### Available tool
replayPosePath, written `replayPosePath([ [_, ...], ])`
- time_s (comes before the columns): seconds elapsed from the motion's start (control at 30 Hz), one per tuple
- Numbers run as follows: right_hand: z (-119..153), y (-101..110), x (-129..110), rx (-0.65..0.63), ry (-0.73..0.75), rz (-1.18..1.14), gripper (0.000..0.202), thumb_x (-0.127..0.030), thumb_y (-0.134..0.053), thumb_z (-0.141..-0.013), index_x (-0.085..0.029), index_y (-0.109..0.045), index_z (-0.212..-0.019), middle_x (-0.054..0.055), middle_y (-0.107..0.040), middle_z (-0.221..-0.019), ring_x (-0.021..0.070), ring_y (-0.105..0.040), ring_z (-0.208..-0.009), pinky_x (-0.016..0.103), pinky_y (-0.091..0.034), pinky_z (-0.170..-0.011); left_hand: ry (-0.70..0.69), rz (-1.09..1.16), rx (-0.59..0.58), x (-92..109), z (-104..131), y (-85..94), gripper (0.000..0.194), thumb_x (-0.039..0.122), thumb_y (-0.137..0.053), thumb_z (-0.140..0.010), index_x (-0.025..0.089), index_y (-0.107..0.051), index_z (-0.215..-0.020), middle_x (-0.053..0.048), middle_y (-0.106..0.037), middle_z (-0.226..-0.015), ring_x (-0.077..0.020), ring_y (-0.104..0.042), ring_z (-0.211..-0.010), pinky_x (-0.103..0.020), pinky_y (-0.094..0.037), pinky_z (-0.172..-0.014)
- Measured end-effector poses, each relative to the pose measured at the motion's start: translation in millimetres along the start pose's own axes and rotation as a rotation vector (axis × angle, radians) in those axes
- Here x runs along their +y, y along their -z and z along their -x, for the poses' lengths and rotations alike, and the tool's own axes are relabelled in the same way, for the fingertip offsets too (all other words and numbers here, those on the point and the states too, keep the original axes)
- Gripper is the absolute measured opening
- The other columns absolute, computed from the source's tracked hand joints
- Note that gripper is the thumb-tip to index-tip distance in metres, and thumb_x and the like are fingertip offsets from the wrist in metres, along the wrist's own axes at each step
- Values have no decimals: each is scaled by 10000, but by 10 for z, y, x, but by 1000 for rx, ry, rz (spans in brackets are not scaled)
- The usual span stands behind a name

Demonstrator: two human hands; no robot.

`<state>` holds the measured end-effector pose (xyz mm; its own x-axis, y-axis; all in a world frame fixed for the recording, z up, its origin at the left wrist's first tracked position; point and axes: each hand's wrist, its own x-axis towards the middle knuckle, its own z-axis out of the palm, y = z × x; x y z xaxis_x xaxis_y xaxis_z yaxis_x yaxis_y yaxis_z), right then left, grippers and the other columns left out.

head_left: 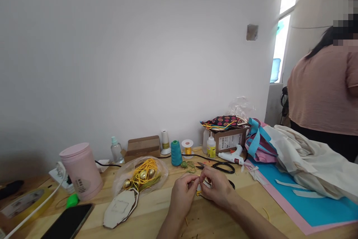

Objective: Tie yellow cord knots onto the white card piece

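Observation:
My left hand [181, 195] and my right hand [219, 189] meet above the front middle of the table, their fingertips pinched close together. Between them is a small white and yellow piece [198, 190]; my fingers cover most of it, so its kind does not show. Just behind my right hand lie black-handled scissors [223, 167], blades pointing left. Another black loop shows beside that hand, partly hidden by it. A tangle of green thread [188, 164] rests beyond my fingertips, next to a teal thread cone [176, 153].
Left of my hands lie a bag of yellow cords [145, 172], white octagonal pieces [120, 209], a phone [69, 222] and a pink canister [82, 172]. Behind stand a glue bottle [211, 147] and a glue gun [233, 155]. Blue sheets [316, 213] lie right; a person [321, 82] stands beyond.

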<state>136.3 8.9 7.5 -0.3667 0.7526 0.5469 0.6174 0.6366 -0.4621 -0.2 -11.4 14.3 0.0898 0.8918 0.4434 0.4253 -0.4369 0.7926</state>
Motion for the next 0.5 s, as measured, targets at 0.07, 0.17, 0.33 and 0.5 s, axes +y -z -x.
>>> replayPosePath([
  [0.07, 8, 18, -13, -18, -2, 17, 84, -123, -435, -629, -173, -502, -636, -3, -500, -673, 108, -442, -619, 189, -288, -530, -41, -91, -22, 26, 6, 18, 194, 206, -460, -700, 206, -653, -721, -38, -641, -691, -169, -549, -635, -225, -385, -574],
  [0.17, 21, 17, -8, -33, -3, 52, 83, -115, -437, -616, -172, -496, -628, -2, -501, -677, 115, -450, -640, 192, -296, -543, -106, -283, -43, 72, 19, 38, 189, 188, -456, -702, 217, -642, -689, -29, -619, -649, -169, -538, -613, -224, -360, -540],
  [0.33, 23, 9, -7, -61, 26, 101, 95, -95, -441, -611, -172, -495, -620, 0, -500, -653, 119, -452, -637, 193, -303, -542, -170, -443, -16, 123, 41, 29, 176, 185, -467, -691, 206, -624, -615, -26, -595, -591, -170, -523, -588, -235, -340, -524],
  [0.5, 8, 29, -39, -60, 81, 79, 112, -116, -435, -668, -179, -518, -626, 1, -511, -657, 114, -458, -644, 190, -309, -547, 43, -151, 36, 35, 11, -12, 160, 201, -483, -665, 181, -635, -623, -33, -630, -604, -170, -546, -572, -242, -391, -526],
])
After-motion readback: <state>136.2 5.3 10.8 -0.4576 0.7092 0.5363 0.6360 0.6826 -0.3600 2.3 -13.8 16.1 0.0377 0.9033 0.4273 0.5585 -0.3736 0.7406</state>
